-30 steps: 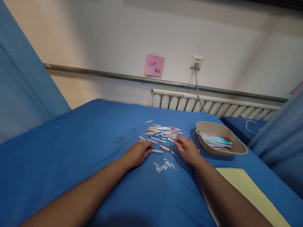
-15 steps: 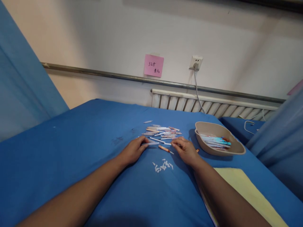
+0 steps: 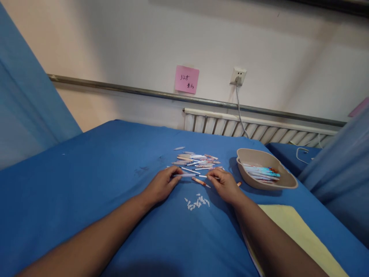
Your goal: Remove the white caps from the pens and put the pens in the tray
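Overhead, pale wall (image 3: 115,42) behind blue bedsheet (image 3: 95,161).

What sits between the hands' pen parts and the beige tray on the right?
Nothing visible. Left hand and right hand pinch a pale barrel and thin refill; only bare blue cloth lies before the beige tray.

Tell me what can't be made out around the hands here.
Head view:
- Right hand: its fingers hide how they grip the thin white refill.
- Left hand: its hold on the pale barrel is too small to judge.
- Small white bits: too tiny to identify.
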Action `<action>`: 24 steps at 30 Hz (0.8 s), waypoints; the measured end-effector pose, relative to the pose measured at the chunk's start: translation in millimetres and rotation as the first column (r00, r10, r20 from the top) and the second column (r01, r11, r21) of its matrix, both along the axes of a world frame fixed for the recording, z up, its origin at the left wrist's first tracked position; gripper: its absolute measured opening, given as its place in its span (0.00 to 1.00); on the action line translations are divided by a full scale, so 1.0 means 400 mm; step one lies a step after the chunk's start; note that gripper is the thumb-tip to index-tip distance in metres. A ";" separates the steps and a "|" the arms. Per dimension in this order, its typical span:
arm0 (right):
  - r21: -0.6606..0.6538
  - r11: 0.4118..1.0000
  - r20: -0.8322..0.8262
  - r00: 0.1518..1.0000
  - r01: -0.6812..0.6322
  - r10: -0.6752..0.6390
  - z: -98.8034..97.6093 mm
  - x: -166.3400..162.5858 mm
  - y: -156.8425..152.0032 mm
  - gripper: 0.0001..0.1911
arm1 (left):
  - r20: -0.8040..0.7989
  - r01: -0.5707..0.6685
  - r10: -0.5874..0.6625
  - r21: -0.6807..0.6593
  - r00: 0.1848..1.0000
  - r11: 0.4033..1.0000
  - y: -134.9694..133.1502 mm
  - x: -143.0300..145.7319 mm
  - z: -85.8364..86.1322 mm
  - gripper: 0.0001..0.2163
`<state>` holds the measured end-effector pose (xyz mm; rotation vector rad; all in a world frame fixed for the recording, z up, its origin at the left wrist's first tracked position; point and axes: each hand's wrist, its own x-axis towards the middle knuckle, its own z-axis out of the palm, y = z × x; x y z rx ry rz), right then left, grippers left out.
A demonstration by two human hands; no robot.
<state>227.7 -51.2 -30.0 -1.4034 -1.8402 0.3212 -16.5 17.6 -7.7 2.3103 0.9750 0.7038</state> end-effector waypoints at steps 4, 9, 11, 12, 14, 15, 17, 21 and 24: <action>-0.043 0.999 -0.026 0.999 -0.032 0.031 0.002 -0.007 -0.003 0.09 | 0.020 0.030 -0.031 0.044 0.999 0.999 -0.011 0.005 0.005 0.08; -0.107 0.994 -0.201 0.979 0.016 -0.037 -0.008 -0.018 -0.003 0.07 | 0.113 -0.034 0.039 -0.047 0.993 0.998 -0.025 0.015 0.008 0.08; -0.157 0.988 -0.250 0.968 -0.006 -0.034 -0.011 -0.024 -0.006 0.06 | 0.139 -0.034 0.046 -0.087 0.989 0.996 -0.030 0.018 0.006 0.08; -0.177 0.984 -0.258 0.966 -0.029 -0.018 -0.012 -0.028 -0.008 0.06 | 0.146 -0.015 0.029 -0.093 0.989 0.996 -0.033 0.020 0.005 0.07; -0.205 0.976 -0.264 0.964 -0.069 0.013 -0.012 -0.036 -0.012 0.06 | 0.150 0.035 -0.022 -0.085 0.988 0.996 -0.041 0.024 0.001 0.06; -0.218 0.973 -0.275 0.961 -0.080 0.018 -0.011 -0.040 -0.014 0.06 | 0.151 0.050 -0.038 -0.077 0.988 0.996 -0.045 0.027 -0.001 0.06; -0.246 0.965 -0.321 0.947 -0.091 0.007 -0.009 -0.051 -0.018 0.07 | 0.161 0.052 -0.039 -0.077 0.986 0.996 -0.056 0.033 -0.004 0.07; -0.262 0.958 -0.424 0.906 -0.115 -0.007 0.001 -0.080 -0.028 0.12 | 0.201 0.041 -0.013 -0.134 0.979 0.990 -0.076 0.046 -0.007 0.08; -0.246 0.959 -0.500 0.866 -0.139 -0.003 0.013 -0.104 -0.041 0.15 | 0.228 0.061 -0.023 -0.163 0.973 0.985 -0.086 0.052 -0.010 0.09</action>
